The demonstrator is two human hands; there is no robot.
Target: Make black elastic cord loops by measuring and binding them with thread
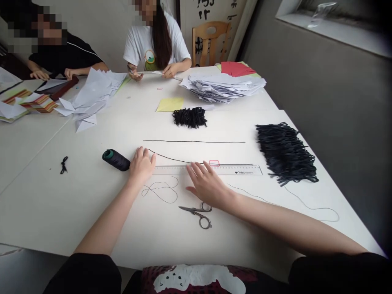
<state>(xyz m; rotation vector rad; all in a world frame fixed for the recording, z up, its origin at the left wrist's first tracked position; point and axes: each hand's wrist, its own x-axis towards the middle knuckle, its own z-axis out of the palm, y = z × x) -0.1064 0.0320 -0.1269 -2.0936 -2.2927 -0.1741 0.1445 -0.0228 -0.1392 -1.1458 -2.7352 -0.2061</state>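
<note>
My left hand (142, 165) lies palm down at the left end of a clear ruler (174, 170), fingers flat near the end of a black cord (171, 158). Just left of it, a spool of dark thread (116, 159) lies on its side. My right hand (210, 183) rests flat across the ruler's middle with fingers slightly apart, its fingertips at the cord. The cord sags between my hands, then runs straight along the ruler's upper edge. Farther up, another black cord (194, 141) is stretched out straight. Below my hands are scissors (199, 212), slightly open, and a loop of thin thread (159, 192).
Bundles of black cord lie at the right (284, 153) and further back (190, 117). A tall paper stack (220, 87), a yellow sheet (168, 104) and loose folded papers (94, 90) cover the far side. Two people sit across the white table (76, 212). A small knotted cord (63, 165) lies left.
</note>
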